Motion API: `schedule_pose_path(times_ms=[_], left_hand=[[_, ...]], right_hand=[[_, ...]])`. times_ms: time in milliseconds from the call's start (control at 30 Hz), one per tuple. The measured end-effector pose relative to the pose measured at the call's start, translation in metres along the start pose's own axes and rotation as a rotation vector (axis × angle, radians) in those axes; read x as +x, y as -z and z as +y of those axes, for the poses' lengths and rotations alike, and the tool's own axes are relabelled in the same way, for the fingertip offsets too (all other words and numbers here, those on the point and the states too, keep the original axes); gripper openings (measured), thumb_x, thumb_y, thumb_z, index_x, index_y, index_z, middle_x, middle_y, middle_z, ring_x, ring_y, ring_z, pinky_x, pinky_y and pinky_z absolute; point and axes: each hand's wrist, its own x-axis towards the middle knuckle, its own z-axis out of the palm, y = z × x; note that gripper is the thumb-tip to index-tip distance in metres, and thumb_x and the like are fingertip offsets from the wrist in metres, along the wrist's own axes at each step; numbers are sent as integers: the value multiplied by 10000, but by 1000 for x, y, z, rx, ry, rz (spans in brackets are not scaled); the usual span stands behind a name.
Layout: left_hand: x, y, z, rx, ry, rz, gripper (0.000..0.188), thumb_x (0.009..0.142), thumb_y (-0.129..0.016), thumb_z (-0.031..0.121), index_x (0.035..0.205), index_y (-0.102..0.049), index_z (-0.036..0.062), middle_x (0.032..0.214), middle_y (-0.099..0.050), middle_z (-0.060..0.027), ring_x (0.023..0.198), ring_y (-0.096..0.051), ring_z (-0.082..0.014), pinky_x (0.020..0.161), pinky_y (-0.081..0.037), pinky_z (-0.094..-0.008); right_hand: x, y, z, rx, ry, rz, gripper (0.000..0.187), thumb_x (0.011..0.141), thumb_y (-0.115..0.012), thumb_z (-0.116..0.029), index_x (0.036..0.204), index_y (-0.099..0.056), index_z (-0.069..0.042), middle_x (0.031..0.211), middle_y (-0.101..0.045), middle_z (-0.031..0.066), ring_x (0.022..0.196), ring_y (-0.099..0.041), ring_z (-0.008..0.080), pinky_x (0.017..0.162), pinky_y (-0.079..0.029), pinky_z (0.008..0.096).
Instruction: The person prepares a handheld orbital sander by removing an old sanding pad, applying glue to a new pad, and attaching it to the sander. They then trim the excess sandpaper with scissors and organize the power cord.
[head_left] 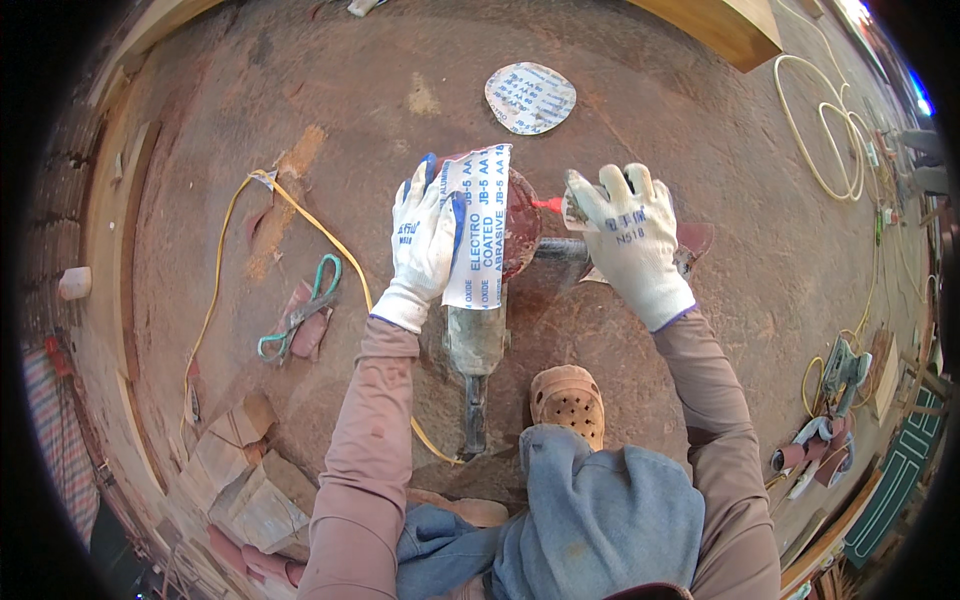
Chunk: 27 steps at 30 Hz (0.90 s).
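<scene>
Your knee [600, 520] sits nearest. Your left hand [423, 240] pinches the limp sandpaper sheet [478, 225]; hold its edge. Your right hand [630, 235] grips the heavy grinder [478, 335].

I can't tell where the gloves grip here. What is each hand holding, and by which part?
The left hand holds a sandpaper strip by its left edge, over the angle grinder. The right hand grips the grinder's side handle.

gloved hands [425, 240], sandpaper sheet [480, 225], grinder [480, 335]

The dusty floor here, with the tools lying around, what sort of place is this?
Probably a woodworking shop or site: an angle grinder lies by the gloved hands, a sanding disc on the floor, and cut wood blocks nearby.
</scene>
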Motion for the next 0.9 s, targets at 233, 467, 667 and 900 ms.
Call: schedule_pose_path(times_ms=[233,467,667,900], left_hand=[[0,-1,-6,2,-9,4,511,1101,-361,354,1478,-538,58,1589,-437,-197,1507,-340,-356,1245,-193,-523],[-1,-5,-11,67,14,-24,517,1103,-350,367,1474,-542,62,1582,-447,-201,1507,-340,-356,1248,-179,-520],[4,-1,-5,7,20,-62,512,1100,-354,364,1462,-559,65,1577,-452,-204,1505,-342,-356,1246,-177,-519],[4,-2,-9,18,-4,-42,512,1096,-375,337,1457,-554,20,1583,-436,-223,1486,-358,-381,1239,-187,-513]], right_hand=[[-32,18,-27,116,100,-73,460,826,-701,-184,1282,-642,-177,1072,-565,37,1079,-526,268,878,-484,446],[25,12,-32,-11,217,-30,419,868,-689,-260,1277,-641,-185,1073,-547,14,1075,-517,236,886,-469,404],[39,12,-25,-116,213,-128,415,906,-679,-324,1297,-621,-197,1110,-550,14,1102,-513,230,917,-476,400],[-3,15,-34,6,221,-125,415,863,-721,-284,1260,-648,-186,1081,-570,11,1088,-528,235,882,-487,421]])
